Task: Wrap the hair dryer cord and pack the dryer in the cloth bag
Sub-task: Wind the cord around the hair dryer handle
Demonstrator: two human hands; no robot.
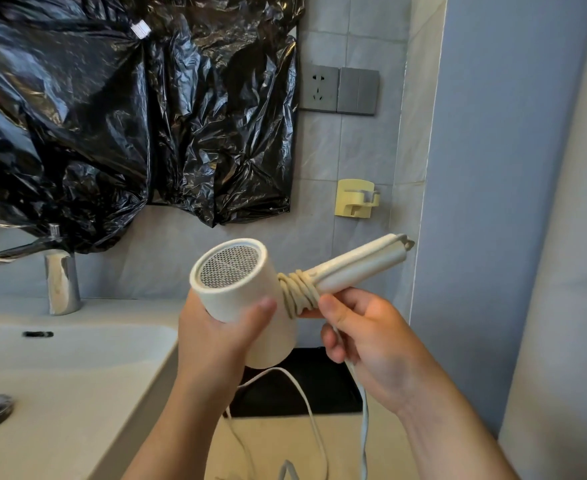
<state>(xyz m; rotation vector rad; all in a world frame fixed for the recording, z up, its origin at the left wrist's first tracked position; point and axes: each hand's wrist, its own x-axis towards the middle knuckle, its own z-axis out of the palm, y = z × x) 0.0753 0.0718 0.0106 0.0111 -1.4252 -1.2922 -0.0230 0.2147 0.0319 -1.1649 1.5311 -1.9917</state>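
Left hand grips the dryer; right hand pinches the cord, best kept taut for snug coils.

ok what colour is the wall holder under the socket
Pale yellow plastic wall holder, clearest in the head view.

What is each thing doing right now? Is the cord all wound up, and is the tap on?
Hair dryer: held up, mesh end toward the camera.
Cord: a few turns wound round the handle; the rest hangs loose.
Left hand: grips the dryer's barrel.
Right hand: holds the cord beside the coils.
Faucet: no water coming out.
Wall socket: nothing plugged in.
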